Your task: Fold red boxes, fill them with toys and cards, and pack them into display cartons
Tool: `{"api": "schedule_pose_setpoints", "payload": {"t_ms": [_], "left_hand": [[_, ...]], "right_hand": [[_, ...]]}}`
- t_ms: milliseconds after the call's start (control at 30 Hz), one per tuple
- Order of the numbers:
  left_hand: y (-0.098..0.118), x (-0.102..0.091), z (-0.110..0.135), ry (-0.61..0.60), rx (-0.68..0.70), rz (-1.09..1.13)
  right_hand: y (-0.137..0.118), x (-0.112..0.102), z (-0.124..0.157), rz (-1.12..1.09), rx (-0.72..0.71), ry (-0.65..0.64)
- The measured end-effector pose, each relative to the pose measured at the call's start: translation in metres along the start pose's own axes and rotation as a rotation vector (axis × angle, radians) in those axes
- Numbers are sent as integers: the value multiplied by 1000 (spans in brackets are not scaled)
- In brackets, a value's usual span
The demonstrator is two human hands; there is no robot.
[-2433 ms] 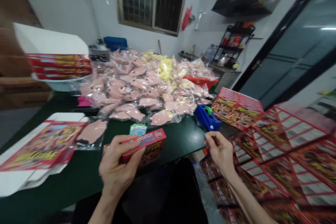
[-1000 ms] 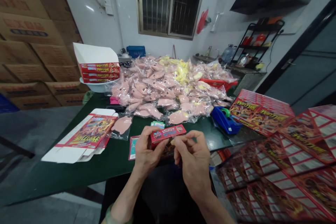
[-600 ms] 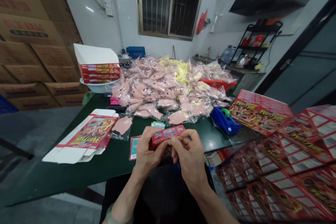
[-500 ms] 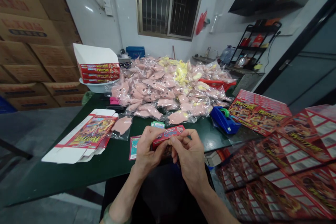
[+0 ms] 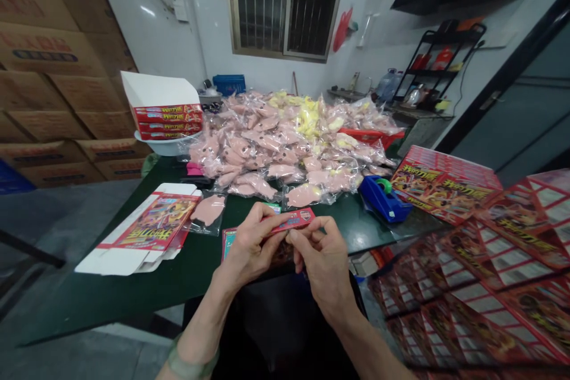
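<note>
While our left hand (image 5: 252, 243) and right hand (image 5: 323, 267) meet just above the near edge of the dark green table (image 5: 111, 303), we grip a small red printed box (image 5: 294, 221) between them, up off the tabletop. Our left fingers (image 5: 262, 217) curl around its left end, and our right thumb and fingertips (image 5: 296, 238) pinch its right end. Both hands are closed on the box, and they hide much of it. Just under our left hand, a printed card (image 5: 228, 243) lies on the table, and a small green card (image 5: 275, 208) shows behind the box. Further left lie a flat, unfolded red and white carton blank (image 5: 151, 225) and a bagged pink item (image 5: 208, 211), side by side. Ahead of us, a large heap of bagged pink and yellow items (image 5: 285, 142) covers the far table. To our right stand a blue tape dispenser (image 5: 383, 199) and a stack of red boxes (image 5: 445, 181), with flat red printed sheets (image 5: 490, 291) spread beyond the table edge. A white bowl (image 5: 167, 147) holds more red boxes at the heap's left end, near stacked cardboard cartons (image 5: 57, 71).
</note>
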State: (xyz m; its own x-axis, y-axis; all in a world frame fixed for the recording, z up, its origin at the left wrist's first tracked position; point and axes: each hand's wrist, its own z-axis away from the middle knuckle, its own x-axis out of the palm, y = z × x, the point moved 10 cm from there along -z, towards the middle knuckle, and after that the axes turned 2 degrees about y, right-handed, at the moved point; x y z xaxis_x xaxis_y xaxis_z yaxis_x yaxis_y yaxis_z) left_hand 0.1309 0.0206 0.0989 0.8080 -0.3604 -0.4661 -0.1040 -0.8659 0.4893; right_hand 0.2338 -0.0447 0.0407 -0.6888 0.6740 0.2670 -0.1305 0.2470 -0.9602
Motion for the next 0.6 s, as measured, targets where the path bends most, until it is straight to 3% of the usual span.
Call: {"api": "schedule_pose_setpoints", "payload": {"t_ms": [200,300,433,600], "left_hand": [[4,0,0,-27,-11,81],[7,-6,-2,119,8,53],[0,-9,-2,270,-41,-44],[-3,-6,-2,197,-33,-96]], "right_hand": [[0,-2,0,47,-46,40],[5,-7,-1,93,-100,96],[25,-18,-1,365,-136,154],[50,-28,-4,596,-167,33]]}}
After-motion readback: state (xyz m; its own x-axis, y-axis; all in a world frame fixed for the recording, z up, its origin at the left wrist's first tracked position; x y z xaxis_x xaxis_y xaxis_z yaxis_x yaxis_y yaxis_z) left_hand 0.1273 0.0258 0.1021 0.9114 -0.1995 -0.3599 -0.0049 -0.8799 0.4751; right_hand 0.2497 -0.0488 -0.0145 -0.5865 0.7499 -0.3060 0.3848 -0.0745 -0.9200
